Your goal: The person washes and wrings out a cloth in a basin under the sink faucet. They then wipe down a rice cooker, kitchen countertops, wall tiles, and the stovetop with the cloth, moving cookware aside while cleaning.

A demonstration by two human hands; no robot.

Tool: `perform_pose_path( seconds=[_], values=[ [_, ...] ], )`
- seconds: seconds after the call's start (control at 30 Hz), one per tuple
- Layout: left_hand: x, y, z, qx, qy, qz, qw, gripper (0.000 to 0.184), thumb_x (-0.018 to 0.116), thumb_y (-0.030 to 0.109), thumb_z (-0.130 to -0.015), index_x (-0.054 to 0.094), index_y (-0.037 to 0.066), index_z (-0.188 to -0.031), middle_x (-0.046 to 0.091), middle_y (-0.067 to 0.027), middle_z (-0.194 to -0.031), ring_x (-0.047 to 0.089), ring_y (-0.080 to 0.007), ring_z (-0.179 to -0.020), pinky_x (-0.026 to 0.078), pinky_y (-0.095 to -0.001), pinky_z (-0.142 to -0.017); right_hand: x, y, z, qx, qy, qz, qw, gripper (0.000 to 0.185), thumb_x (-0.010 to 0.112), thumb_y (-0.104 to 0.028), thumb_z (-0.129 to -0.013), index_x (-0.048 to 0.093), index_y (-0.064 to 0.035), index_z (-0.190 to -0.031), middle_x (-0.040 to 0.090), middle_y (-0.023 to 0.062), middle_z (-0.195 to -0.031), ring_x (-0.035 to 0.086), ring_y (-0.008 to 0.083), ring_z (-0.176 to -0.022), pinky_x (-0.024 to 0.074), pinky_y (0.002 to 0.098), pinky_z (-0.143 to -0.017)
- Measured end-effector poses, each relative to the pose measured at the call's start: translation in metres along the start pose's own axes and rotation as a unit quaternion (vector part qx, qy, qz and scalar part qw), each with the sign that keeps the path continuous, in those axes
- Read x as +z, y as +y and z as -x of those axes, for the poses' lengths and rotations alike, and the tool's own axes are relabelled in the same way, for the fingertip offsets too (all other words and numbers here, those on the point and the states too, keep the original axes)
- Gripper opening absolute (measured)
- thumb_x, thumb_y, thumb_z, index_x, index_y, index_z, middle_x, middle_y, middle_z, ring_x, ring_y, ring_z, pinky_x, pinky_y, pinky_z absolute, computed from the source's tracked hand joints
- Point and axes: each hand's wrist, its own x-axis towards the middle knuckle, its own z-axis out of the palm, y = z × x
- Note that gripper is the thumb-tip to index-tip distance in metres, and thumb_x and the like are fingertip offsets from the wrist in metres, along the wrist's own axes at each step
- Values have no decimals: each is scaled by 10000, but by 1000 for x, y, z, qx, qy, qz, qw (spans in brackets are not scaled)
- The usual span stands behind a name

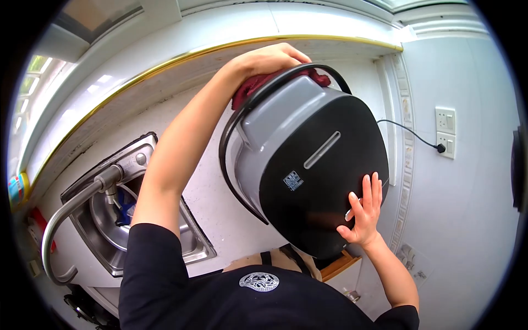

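Observation:
A large rounded countertop appliance [308, 209], with a black lid and a grey body, stands on the counter in front of me. Its black carrying handle [224, 159] curves around the back and left side. My left hand [275, 59] reaches over to the far side and presses a dark red cloth [250, 91] against the back; its fingertips are partly hidden. On the lid, near the front right edge, my right hand [364, 212] lies with fingers spread, partly covering a small silvery oval.
A steel sink [203, 250] with a curved faucet [71, 206] is at the left, a metal basin [102, 217] inside it. A plugged-in cord [410, 129] runs from the appliance to a wall socket [445, 132]. A gold-edged ledge [220, 49] runs along the back.

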Motion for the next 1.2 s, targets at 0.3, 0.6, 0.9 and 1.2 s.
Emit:
perform_pose_path(
  seconds=[0.3, 0.6, 0.9, 1.2],
  values=[
    [34, -128, -12, 56, 29, 72, 995, 230, 619, 263, -876, 670, 39, -890, 621, -15, -745, 492, -93, -713, 440, -306, -658, 2, 3, 1, -34, -7, 15, 999, 761, 372, -659, -893, 307, -185, -1484, 231, 273, -1515, 205, 517, -1381, 170, 627, -1093],
    [100, -116, 151, 27, 378, 89, 921, 285, 470, 27, -767, 623, 5, -1007, 628, -139, -986, 583, -288, -955, 452, -348, -877, 4, 2, 2, -44, -20, 2, 999, 767, 323, -615, -921, 207, -143, -1514, 121, 287, -1539, 137, 490, -1411, 113, 617, -1117],
    [116, -64, 191, 73, 457, 197, 865, 327, 573, 36, -821, 587, -40, -1139, 602, -172, -1149, 550, -303, -1125, 386, -345, -1012, 5, -1, -2, -37, -22, -12, 999, 747, 331, -581, -930, 189, -141, -1517, 76, 296, -1542, 89, 475, -1426, 66, 613, -1124],
    [150, -50, 223, 174, 439, 91, 877, 278, 626, -4, -748, 652, -48, -1021, 602, -167, -1217, 541, -367, -1178, 452, -454, -954, 7, 3, 3, -39, -25, -34, 998, 755, 335, -578, -928, 164, -142, -1522, 30, 288, -1549, 54, 463, -1434, 40, 603, -1129]
  ],
)
